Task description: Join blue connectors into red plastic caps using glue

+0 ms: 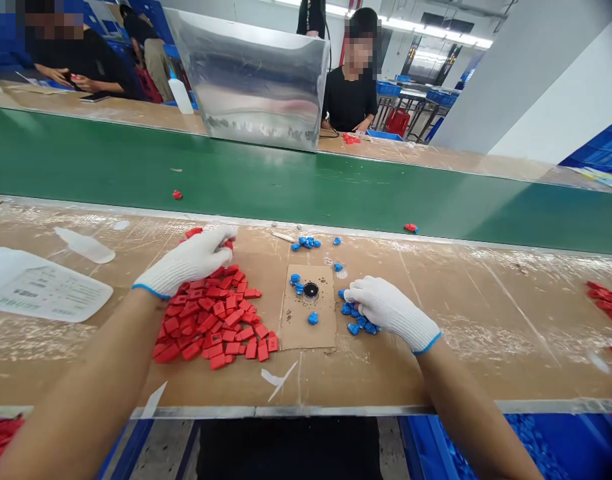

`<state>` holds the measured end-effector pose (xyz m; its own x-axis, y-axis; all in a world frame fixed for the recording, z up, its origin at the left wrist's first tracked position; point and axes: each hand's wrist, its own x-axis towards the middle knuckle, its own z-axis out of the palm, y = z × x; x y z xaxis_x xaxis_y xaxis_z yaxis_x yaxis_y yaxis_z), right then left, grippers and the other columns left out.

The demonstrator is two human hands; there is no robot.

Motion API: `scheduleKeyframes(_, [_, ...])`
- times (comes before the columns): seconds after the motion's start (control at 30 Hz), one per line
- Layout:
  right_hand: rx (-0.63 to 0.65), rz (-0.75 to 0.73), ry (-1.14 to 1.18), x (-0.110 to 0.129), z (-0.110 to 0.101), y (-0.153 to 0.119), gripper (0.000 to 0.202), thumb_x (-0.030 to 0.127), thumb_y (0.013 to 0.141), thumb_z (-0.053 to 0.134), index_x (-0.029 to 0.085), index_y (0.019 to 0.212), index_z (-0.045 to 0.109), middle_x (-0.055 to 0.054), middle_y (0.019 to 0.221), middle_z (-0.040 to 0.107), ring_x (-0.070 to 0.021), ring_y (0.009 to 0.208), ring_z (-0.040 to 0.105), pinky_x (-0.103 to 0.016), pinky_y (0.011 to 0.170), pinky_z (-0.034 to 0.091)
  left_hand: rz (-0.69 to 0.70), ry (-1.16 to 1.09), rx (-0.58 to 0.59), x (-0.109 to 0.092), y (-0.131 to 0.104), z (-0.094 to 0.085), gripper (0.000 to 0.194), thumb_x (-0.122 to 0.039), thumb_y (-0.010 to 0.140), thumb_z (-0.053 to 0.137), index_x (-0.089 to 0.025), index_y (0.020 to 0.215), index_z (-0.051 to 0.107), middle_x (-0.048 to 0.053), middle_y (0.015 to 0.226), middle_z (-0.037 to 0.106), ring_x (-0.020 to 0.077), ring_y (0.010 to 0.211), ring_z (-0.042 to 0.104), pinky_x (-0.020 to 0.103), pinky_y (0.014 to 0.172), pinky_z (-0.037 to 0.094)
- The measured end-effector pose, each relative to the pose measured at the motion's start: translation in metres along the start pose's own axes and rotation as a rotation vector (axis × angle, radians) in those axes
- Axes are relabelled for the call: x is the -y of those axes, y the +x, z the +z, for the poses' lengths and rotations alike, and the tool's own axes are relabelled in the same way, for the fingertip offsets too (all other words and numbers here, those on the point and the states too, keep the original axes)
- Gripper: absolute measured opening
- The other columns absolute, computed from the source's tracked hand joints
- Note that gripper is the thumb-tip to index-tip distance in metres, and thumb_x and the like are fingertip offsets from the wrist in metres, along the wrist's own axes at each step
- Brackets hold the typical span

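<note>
My left hand (pixel 199 259), in a white knit glove with a blue cuff, is over the far side of a heap of red plastic pieces (pixel 213 313). Its fingers and thumb close around a red piece (pixel 229 245). My right hand (pixel 386 303), gloved alike, reaches into a small cluster of blue plastic pieces (pixel 359 327), its fingertips pinched at a blue piece (pixel 341 293) on the left edge. Between the hands lies a cardboard sheet (pixel 306 337) bearing a small round dish of dark liquid (pixel 311 291) and a few blue pieces (pixel 313 319).
Beyond the table runs a green conveyor belt (pixel 266 180) carrying a few red pieces. White plastic bottles (pixel 86 245) lie at left. More blue pieces (pixel 306 243) sit behind the cardboard, and red ones (pixel 609 303) at far right. Co-workers sit opposite, near a metal panel (pixel 256 80).
</note>
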<state>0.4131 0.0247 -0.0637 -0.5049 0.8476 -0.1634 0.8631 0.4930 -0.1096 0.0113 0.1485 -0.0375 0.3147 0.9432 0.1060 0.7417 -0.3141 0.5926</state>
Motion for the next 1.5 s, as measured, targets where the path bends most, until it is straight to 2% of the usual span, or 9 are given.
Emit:
scheduleKeyframes(0.2, [-0.036,0.066,0.0,0.005,0.003,-0.001,0.019,0.006,0.089,0.054,0.021,0.091,0.065,-0.009,0.096,0.071,-0.025,0.088,0.06,-0.035,0.077,0.041,0.163,-0.892,-0.465,-0.059,-0.01,0.029,0.025,-0.036,0.088,0.068,-0.026,0.092,0.046,-0.001,0.088,0.062,0.0137,0.078,0.065,0.03,0.078,0.058])
scheduleKeyframes(0.27, [-0.07,0.081,0.008,0.003,0.006,-0.008,0.026,0.006,0.09,0.048,0.021,0.104,0.065,-0.011,0.105,0.072,-0.0268,0.096,0.063,-0.036,0.082,0.047,0.245,-1.243,-0.441,-0.076,-0.008,0.04,0.034,-0.038,0.087,0.077,-0.025,0.086,0.046,-0.005,0.078,0.055,0.011,0.071,0.06,0.025,0.068,0.054])
scheduleKeyframes(0.4, [-0.359,0.107,0.311,-0.002,0.001,-0.02,0.03,0.014,0.1,0.042,0.023,0.123,0.06,-0.01,0.11,0.073,-0.0243,0.096,0.07,-0.038,0.086,0.057,0.187,-1.511,-0.224,-0.089,-0.014,0.057,0.033,-0.045,0.094,0.077,-0.028,0.1,0.05,-0.005,0.077,0.06,0.0102,0.066,0.058,0.023,0.063,0.053])
scheduleKeyframes(0.53, [-0.559,0.003,0.532,0.018,-0.033,0.0,0.021,0.025,0.109,0.042,0.025,0.122,0.058,-0.006,0.103,0.074,-0.02,0.083,0.073,-0.035,0.077,0.059,0.156,-1.543,-0.021,-0.096,-0.031,0.072,0.033,-0.051,0.097,0.075,-0.026,0.104,0.055,-0.005,0.075,0.059,0.0099,0.063,0.056,0.023,0.062,0.051])
scheduleKeyframes(0.8, [-0.501,-0.272,0.34,0.087,-0.095,0.063,0.026,0.015,0.104,0.043,0.025,0.08,0.044,0.003,0.074,0.052,-0.0145,0.067,0.048,-0.028,0.06,0.039,0.118,-1.146,0.141,-0.108,-0.053,0.062,0.052,-0.073,0.101,0.057,-0.021,0.094,0.057,-0.006,0.069,0.043,0.01,0.057,0.035,0.025,0.051,0.03])
scheduleKeyframes(0.97, [-0.574,-0.315,0.47,0.096,-0.087,0.065,0.03,0.012,0.106,0.047,0.024,0.079,0.05,0.004,0.07,0.056,-0.012,0.062,0.055,-0.024,0.053,0.042,0.053,-1.09,0.135,-0.111,-0.054,0.06,0.043,-0.057,0.107,0.056,-0.021,0.084,0.053,-0.005,0.068,0.044,0.0104,0.06,0.035,0.025,0.056,0.03])
scheduleKeyframes(1.2, [-1.021,-0.426,0.508,0.086,-0.059,0.073,0.027,0.0,0.09,0.064,0.027,0.095,0.067,0.0,0.085,0.066,-0.017,0.08,0.067,-0.03,0.067,0.056,-0.006,-1.315,0.099,-0.111,-0.049,0.082,0.041,-0.059,0.099,0.07,-0.021,0.088,0.058,-0.003,0.074,0.051,0.0097,0.061,0.043,0.023,0.055,0.035])
scheduleKeyframes(1.37, [-0.571,-0.464,0.539,0.05,-0.075,0.058,0.023,0.003,0.091,0.063,0.026,0.096,0.065,0.001,0.087,0.071,-0.0153,0.08,0.067,-0.029,0.076,0.058,-0.075,-1.439,-0.052,-0.1,-0.038,0.061,0.03,-0.049,0.098,0.072,-0.023,0.094,0.058,-0.005,0.066,0.05,0.0092,0.054,0.042,0.021,0.051,0.034])
scheduleKeyframes(1.5, [-0.235,-0.376,0.434,0.03,-0.068,0.061,0.032,0.001,0.077,0.053,0.023,0.099,0.061,0.001,0.088,0.069,-0.0136,0.074,0.059,-0.026,0.07,0.049,-0.133,-1.494,-0.194,-0.089,-0.031,0.046,0.013,-0.034,0.102,0.062,-0.023,0.096,0.06,-0.003,0.069,0.051,0.0099,0.056,0.047,0.022,0.052,0.038])
